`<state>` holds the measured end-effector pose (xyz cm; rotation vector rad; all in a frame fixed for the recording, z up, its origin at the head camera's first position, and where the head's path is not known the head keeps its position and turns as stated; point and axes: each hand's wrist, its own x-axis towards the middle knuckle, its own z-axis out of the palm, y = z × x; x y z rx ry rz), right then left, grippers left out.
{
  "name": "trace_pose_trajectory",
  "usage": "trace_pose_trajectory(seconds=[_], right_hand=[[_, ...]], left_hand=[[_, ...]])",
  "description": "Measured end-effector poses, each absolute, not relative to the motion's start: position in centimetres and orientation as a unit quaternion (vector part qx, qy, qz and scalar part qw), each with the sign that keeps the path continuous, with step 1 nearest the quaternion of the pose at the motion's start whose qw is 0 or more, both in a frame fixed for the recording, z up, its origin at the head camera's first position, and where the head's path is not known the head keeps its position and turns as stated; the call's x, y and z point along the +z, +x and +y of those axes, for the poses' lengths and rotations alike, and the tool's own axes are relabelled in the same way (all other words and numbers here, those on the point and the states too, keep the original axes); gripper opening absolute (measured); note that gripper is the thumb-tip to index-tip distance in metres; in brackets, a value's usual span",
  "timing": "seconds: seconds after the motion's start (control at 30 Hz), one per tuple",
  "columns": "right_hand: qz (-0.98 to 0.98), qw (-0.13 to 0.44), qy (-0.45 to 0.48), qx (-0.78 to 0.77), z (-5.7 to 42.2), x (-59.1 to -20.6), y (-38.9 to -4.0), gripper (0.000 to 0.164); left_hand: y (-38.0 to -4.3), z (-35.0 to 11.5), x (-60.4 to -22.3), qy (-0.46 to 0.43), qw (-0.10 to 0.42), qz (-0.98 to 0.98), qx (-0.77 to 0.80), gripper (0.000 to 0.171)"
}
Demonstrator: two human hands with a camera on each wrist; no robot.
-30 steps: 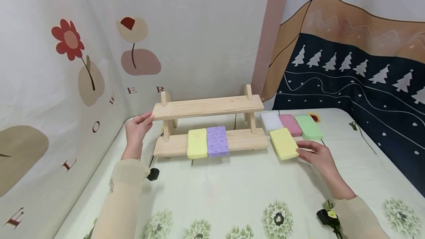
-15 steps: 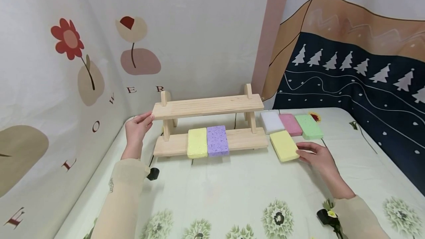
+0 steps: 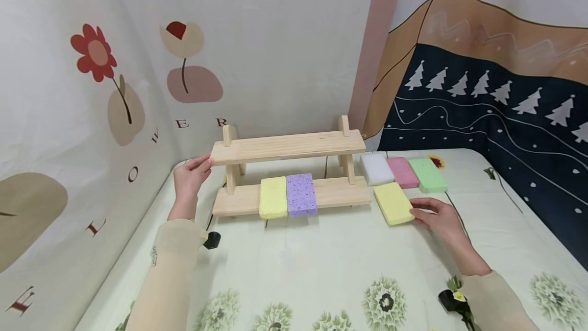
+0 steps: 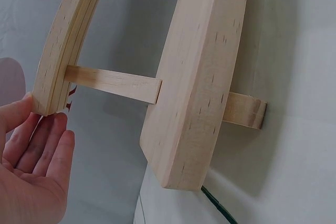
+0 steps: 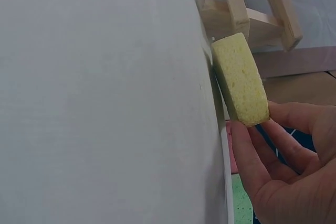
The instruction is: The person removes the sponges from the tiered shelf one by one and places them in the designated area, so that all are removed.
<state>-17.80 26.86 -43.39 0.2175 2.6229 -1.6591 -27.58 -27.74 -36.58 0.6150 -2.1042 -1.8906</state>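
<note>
Head view: the left hand (image 3: 187, 183), left of the middle, pinches the left end of the top board (image 3: 289, 146) of a two-step wooden shelf (image 3: 342, 193). The right hand (image 3: 438, 216), at the lower right, pinches the near right corner of a yellow sponge (image 3: 393, 203). That sponge is just right of the shelf; I cannot tell if it touches the flowery cloth (image 3: 294, 259). In the middle, a second yellow sponge (image 3: 273, 197) and a purple sponge (image 3: 301, 194) lie side by side on the low step, poking out over its front. A white sponge (image 3: 377, 169), a pink sponge (image 3: 402, 172) and a green sponge (image 3: 427, 175) sit in a row behind the pinched one.
</note>
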Motion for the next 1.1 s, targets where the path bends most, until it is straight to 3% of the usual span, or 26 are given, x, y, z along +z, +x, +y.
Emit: trace_pose_trajectory(seconds=[1.1], right_hand=[[0.855,0.039,0.063,-0.513,27.28,-43.18,-17.76,0.046]], left_hand=[[-27.57,-27.6,-36.59,0.216,0.127,-0.725,-0.641,0.041]])
